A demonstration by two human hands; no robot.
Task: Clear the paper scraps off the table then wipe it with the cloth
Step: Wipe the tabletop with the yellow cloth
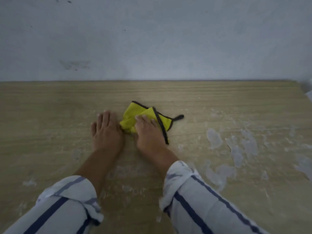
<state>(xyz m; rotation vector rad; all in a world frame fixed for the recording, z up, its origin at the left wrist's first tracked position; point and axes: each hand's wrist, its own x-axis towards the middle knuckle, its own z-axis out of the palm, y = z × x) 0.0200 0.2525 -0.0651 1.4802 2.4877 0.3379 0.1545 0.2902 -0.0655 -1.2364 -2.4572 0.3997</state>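
A crumpled yellow cloth (135,116) with a dark border lies on the wooden table (50,115) near its middle. My right hand (148,132) lies flat on the cloth with straight fingers and presses it down. Just left of the cloth, my left hand (106,130) rests flat on the bare wood, its edge touching the cloth. No loose paper scraps are plainly visible; pale whitish patches (236,149) mark the tabletop to the right of my hands.
A grey-white wall (152,39) stands directly behind the table's far edge. The table's right corner (300,85) shows at the upper right. Smaller pale smears (29,182) lie on the near left. My rolled striped sleeves fill the bottom.
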